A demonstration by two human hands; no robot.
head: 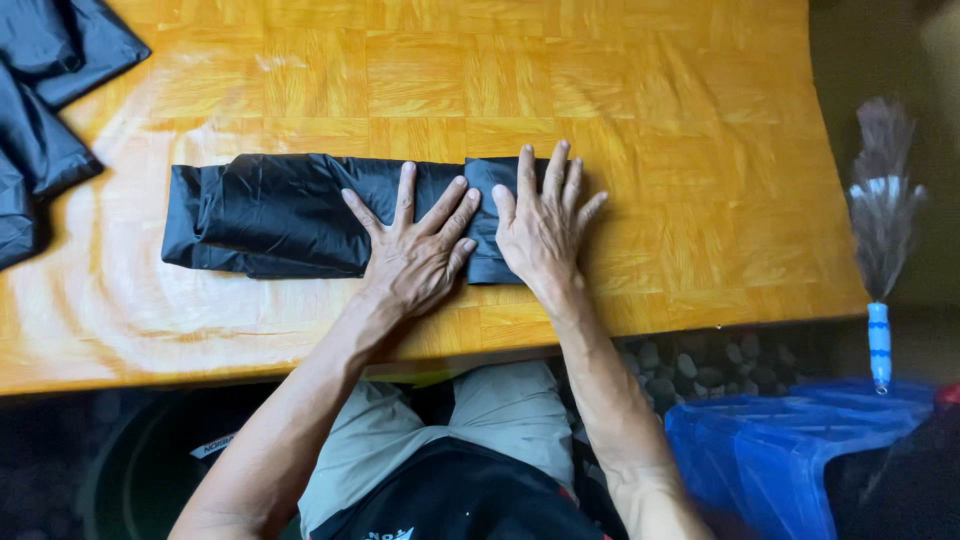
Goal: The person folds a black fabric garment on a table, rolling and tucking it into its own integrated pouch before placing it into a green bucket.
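A long folded strip of black plastic sheet lies across the wooden table. Its right end is folded back over itself. My left hand lies flat on the strip, fingers spread, just left of that fold. My right hand presses flat on the folded right end, fingers apart and pointing away from me. Neither hand grips anything.
More dark plastic sheets are heaped at the table's far left corner. A feather duster with a blue and white handle stands right of the table. A blue plastic bag sits below it. Pebbles cover the floor under the table edge.
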